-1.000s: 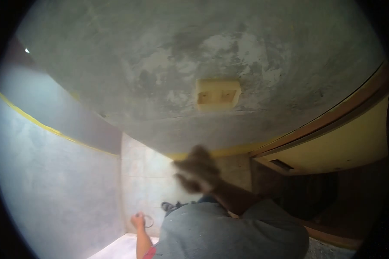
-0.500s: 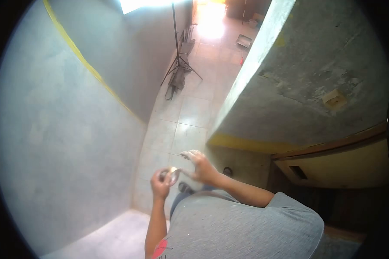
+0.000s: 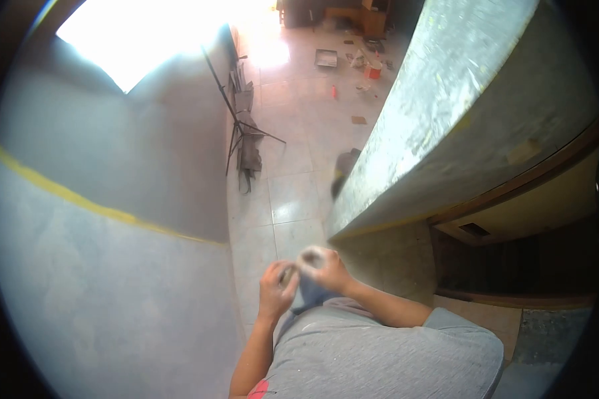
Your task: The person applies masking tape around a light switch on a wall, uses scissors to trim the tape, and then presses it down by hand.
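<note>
In front of my body, my left hand (image 3: 276,290) is curled around a small ring-shaped roll of tape (image 3: 287,275), partly hidden by the fingers. Just to its right, my right hand (image 3: 325,270) is raised with thumb and forefinger bent into a loop, its fingertips close to the roll. Motion smears those fingertips, and whatever they pinch is too small to make out. Both hands are above the tiled floor, near my waist.
A plastered wall with a yellow strip (image 3: 103,209) runs along the left. A black tripod stand (image 3: 236,120) is beside it, near grey folded material (image 3: 248,149). At right stands a rough wall end (image 3: 439,100). Farther off lie a tray (image 3: 326,58) and a red container (image 3: 373,69).
The view has swung, showing more of the floor ahead. My hands have come together, and the right fingers have closed from a spread pose into a pinch by the roll.
</note>
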Tool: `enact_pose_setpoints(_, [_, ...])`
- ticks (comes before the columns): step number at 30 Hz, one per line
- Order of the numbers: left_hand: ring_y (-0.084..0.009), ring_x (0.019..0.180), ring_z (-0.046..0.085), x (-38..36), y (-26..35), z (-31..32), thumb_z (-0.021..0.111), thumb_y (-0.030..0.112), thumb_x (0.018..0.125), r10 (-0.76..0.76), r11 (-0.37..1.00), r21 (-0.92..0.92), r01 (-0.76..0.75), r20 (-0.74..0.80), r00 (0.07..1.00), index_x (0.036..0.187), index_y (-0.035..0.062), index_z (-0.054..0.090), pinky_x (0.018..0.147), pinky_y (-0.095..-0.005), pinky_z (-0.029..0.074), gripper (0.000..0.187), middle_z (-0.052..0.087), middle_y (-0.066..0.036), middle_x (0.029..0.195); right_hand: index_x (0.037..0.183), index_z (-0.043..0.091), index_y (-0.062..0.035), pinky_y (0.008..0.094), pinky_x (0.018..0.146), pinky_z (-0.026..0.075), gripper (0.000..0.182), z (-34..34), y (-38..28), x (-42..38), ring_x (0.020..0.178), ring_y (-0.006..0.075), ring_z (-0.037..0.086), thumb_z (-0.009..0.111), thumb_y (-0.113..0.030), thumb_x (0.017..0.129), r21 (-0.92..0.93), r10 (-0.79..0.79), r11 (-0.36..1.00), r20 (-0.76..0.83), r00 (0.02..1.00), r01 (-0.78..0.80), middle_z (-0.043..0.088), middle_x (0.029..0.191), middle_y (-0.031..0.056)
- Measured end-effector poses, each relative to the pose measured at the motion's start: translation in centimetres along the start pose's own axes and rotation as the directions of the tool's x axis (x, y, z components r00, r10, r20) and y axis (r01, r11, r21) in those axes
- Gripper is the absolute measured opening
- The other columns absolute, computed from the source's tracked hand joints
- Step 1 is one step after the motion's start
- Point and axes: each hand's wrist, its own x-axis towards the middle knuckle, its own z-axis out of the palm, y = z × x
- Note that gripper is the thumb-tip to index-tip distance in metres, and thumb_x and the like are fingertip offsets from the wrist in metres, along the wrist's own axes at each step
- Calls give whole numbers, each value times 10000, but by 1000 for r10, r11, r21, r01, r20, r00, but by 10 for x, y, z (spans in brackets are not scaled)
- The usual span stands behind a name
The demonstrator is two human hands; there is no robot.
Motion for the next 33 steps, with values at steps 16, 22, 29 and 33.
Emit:
enact_pose_setpoints(16, [-150,780,701,212,-37,-27,761,59,939,-181,864,-326,383,509,841,1411,-85,587,700,-279,549,523,750,-116,867,1093,735,5,371,818,587,205,11,-9,144,900,248,745,756,-72,904,-55,-26,999,-495,868,-1,771,1003,156])
enact_pose_setpoints(22, [-152,835,705,296,-5,-55,680,-24,979,106,911,-300,282,834,542,1310,-109,630,752,-293,553,345,752,-106,987,1168,686,22,313,559,559,186,37,-31,167,584,119,670,681,-90,1019,26,-9,999,-722,692,41,768,1016,148])
enact_pose_setpoints(29, [-163,793,709,346,-19,-47,710,16,955,101,984,-120,134,985,138,1147,-71,702,742,-326,568,211,761,-102,940,1282,681,-36,400,805,583,292,98,-35,161,923,290,757,703,-132,1008,-99,-54,991,-911,408,-90,765,1070,178])
enact_pose_setpoints(33, [-165,819,724,305,-8,-22,741,7,939,26,1000,-25,12,996,-89,1185,-75,705,745,-312,577,261,775,-130,948,1313,679,-75,388,780,585,337,115,-25,105,877,257,751,735,-154,990,9,39,992,-969,243,-126,766,1028,163])
